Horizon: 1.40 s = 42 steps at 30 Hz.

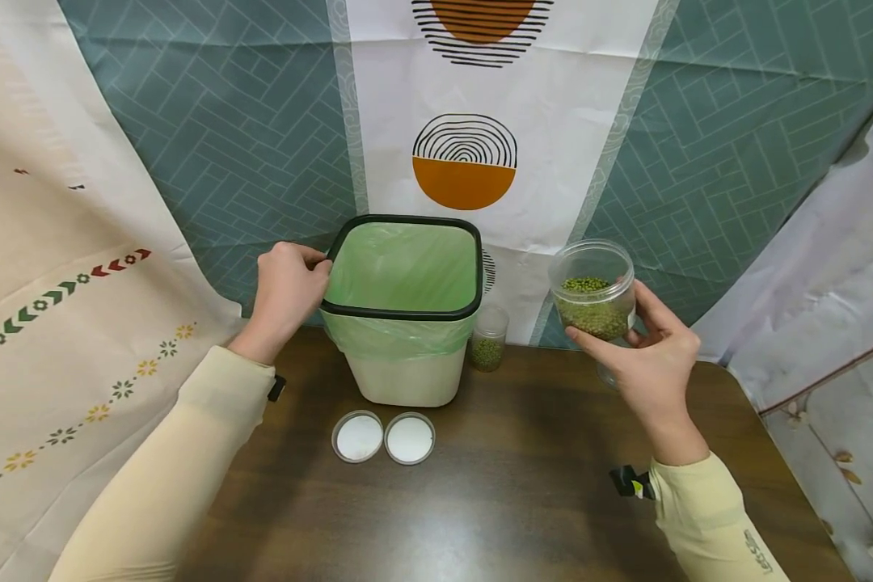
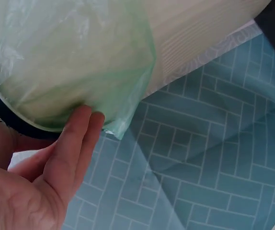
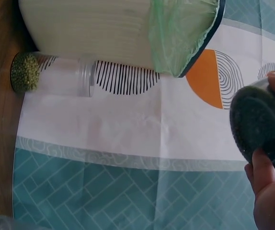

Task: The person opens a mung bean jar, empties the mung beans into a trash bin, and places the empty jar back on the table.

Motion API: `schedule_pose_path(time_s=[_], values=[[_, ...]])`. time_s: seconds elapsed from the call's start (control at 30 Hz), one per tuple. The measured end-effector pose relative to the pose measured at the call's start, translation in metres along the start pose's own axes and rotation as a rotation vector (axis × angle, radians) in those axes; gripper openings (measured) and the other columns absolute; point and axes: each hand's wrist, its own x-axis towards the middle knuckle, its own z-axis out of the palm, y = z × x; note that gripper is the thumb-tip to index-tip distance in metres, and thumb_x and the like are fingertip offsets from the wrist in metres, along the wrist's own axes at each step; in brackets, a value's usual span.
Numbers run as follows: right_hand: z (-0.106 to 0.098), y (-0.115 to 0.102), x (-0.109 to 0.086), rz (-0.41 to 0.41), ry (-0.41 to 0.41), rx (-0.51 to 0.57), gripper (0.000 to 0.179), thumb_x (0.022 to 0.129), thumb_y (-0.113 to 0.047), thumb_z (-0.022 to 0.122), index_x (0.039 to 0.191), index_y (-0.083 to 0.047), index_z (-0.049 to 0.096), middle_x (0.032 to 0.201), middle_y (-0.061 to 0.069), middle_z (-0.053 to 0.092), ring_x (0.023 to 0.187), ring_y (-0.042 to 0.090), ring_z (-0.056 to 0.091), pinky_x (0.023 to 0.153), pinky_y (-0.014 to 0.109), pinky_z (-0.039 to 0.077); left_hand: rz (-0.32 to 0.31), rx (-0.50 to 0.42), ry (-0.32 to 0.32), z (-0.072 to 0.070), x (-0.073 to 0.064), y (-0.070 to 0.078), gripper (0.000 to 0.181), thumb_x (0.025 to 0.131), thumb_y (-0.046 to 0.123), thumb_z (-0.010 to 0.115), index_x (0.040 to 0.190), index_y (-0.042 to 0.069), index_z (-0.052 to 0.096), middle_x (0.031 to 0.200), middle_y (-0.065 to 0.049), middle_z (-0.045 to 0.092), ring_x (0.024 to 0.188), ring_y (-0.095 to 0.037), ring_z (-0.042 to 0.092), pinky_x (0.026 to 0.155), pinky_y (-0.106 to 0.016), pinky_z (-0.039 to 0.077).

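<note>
A white trash bin [image 1: 407, 380] with a black rim [image 1: 407, 314] and a light green bag [image 1: 407, 267] lining it stands upright on the table. At its left side, my left hand [image 1: 291, 291] pinches the rim; in the left wrist view its fingers [image 2: 70, 143] lie against the bag's folded-over outside. My right hand [image 1: 647, 356] holds a clear plastic jar [image 1: 592, 295] in the air, right of the bin. The jar has no lid on and is partly filled with green mung beans [image 1: 589, 315]. Its round base [image 3: 259, 127] shows in the right wrist view.
Beside the bin's right side stands another clear jar [image 1: 488, 339] with green beans at its bottom. A further clear container [image 1: 606, 375] is mostly hidden behind my right hand. Two round white lids [image 1: 360, 437] lie side by side before the bin. Patterned cloth [image 1: 262, 121] hangs behind the table.
</note>
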Motion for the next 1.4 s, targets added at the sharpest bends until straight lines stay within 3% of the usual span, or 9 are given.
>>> schedule_pose_path(time_s=[0.1, 0.3, 0.43, 0.53, 0.7, 0.9, 1.0, 1.17, 1.4], values=[[0.003, -0.001, 0.0, 0.012, -0.02, -0.047, 0.077, 0.054, 0.009, 0.084, 0.124, -0.012, 0.061, 0.124, 0.009, 0.062, 0.114, 0.017, 0.057, 0.077, 0.015, 0.052, -0.002, 0.01, -0.021, -0.003, 0.003, 0.001, 0.024, 0.089, 0.017, 0.057, 0.101, 0.003, 0.072, 0.093, -0.016, 0.071, 0.059, -0.023, 0.061, 0.05, -0.029, 0.045], [0.009, -0.004, 0.002, 0.029, -0.036, -0.085, 0.079, 0.055, 0.007, 0.084, 0.126, -0.015, 0.059, 0.126, 0.006, 0.061, 0.115, 0.015, 0.056, 0.077, 0.014, 0.052, -0.055, -0.006, -0.138, -0.015, 0.012, 0.001, 0.025, 0.086, 0.019, 0.065, 0.103, 0.002, 0.072, 0.103, -0.018, 0.069, 0.08, -0.029, 0.066, 0.061, -0.037, 0.055], [0.013, -0.005, 0.007, 0.032, -0.043, -0.122, 0.079, 0.055, 0.003, 0.086, 0.126, -0.019, 0.06, 0.126, 0.002, 0.061, 0.114, 0.012, 0.056, 0.076, 0.012, 0.051, -0.112, -0.031, -0.229, -0.02, 0.017, 0.002, 0.026, 0.085, 0.021, 0.067, 0.101, 0.001, 0.072, 0.11, -0.02, 0.065, 0.066, -0.023, 0.068, 0.06, -0.036, 0.057], [0.017, -0.001, 0.012, 0.005, -0.062, -0.192, 0.08, 0.054, -0.004, 0.089, 0.126, -0.024, 0.059, 0.126, -0.002, 0.061, 0.114, 0.009, 0.055, 0.075, 0.01, 0.05, -0.163, -0.048, -0.291, -0.023, 0.02, 0.002, 0.026, 0.083, 0.02, 0.068, 0.099, -0.001, 0.072, 0.114, -0.021, 0.061, 0.06, -0.017, 0.068, 0.062, -0.035, 0.057], [0.021, 0.014, 0.025, -0.093, -0.112, -0.34, 0.083, 0.052, -0.018, 0.091, 0.127, -0.026, 0.058, 0.128, -0.01, 0.058, 0.114, 0.004, 0.053, 0.072, 0.005, 0.047, -0.23, -0.111, -0.38, -0.027, 0.025, 0.001, 0.028, 0.082, 0.017, 0.07, 0.1, -0.005, 0.07, 0.117, -0.023, 0.055, 0.064, -0.017, 0.069, 0.063, -0.035, 0.058], [0.031, 0.014, 0.048, -0.179, -0.201, -0.45, 0.084, 0.053, -0.029, 0.09, 0.129, -0.023, 0.057, 0.127, -0.009, 0.058, 0.113, 0.006, 0.056, 0.074, 0.007, 0.049, -0.237, -0.183, -0.452, -0.032, 0.034, 0.001, 0.03, 0.08, 0.013, 0.072, 0.102, -0.008, 0.068, 0.108, -0.028, 0.063, 0.065, -0.021, 0.071, 0.066, -0.038, 0.057], [0.037, 0.009, 0.06, -0.202, -0.245, -0.465, 0.083, 0.055, -0.032, 0.089, 0.13, -0.022, 0.057, 0.127, -0.008, 0.058, 0.114, 0.008, 0.056, 0.079, 0.019, 0.053, -0.237, -0.207, -0.471, -0.033, 0.038, 0.001, 0.031, 0.079, 0.011, 0.073, 0.102, -0.009, 0.067, 0.095, -0.025, 0.068, 0.065, -0.021, 0.071, 0.066, -0.04, 0.057], [0.044, 0.002, 0.076, -0.23, -0.279, -0.465, 0.082, 0.055, -0.03, 0.089, 0.13, -0.018, 0.057, 0.127, -0.005, 0.059, 0.115, 0.008, 0.056, 0.082, 0.033, 0.054, -0.224, -0.139, -0.451, -0.031, 0.041, 0.003, 0.026, 0.077, 0.012, 0.073, 0.096, -0.005, 0.071, 0.079, -0.016, 0.071, 0.061, -0.021, 0.07, 0.065, -0.039, 0.057], [0.055, -0.01, 0.098, -0.3, -0.368, -0.525, 0.083, 0.057, -0.022, 0.088, 0.132, -0.011, 0.054, 0.131, 0.001, 0.056, 0.115, 0.015, 0.056, 0.083, 0.035, 0.054, -0.229, -0.065, -0.414, -0.027, 0.04, 0.006, 0.022, 0.077, 0.014, 0.071, 0.093, -0.001, 0.073, 0.097, -0.021, 0.068, 0.06, -0.019, 0.07, 0.077, -0.043, 0.056]])
